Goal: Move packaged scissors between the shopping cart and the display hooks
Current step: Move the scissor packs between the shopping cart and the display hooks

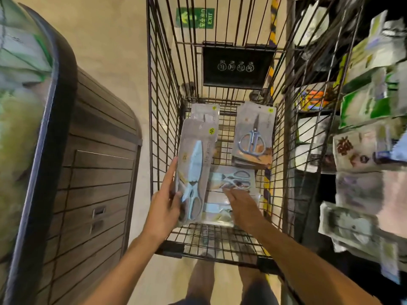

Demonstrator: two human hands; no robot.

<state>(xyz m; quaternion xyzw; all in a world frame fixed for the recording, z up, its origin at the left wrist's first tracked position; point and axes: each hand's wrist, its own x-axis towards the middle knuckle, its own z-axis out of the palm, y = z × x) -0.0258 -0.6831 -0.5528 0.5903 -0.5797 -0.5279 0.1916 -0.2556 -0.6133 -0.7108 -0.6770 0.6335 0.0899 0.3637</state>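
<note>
Nearest, at about 7 o'clock, the left hand (164, 202) grips a pack of blue scissors (193, 172) by its left edge, fingers behind the card and thumb curled over the front, holding it upright inside the shopping cart (154, 106). At 5 o'clock the right hand (239, 200) reaches into the basket with fingers stretched out, its tips touching a second scissors pack (233, 180) that lies flat on the cart floor; whether it grips that pack I cannot tell. Further in, toward 1 o'clock, a pack of small metal scissors (253, 133) rests on a short stack of cards. Toward 12 o'clock another grey pack (204, 113) shows behind the held one. At 3 o'clock, beside the cart, blurred packets hang on a display rack (363, 128). At 9 o'clock stands a wood-panelled counter (97, 161).
</note>
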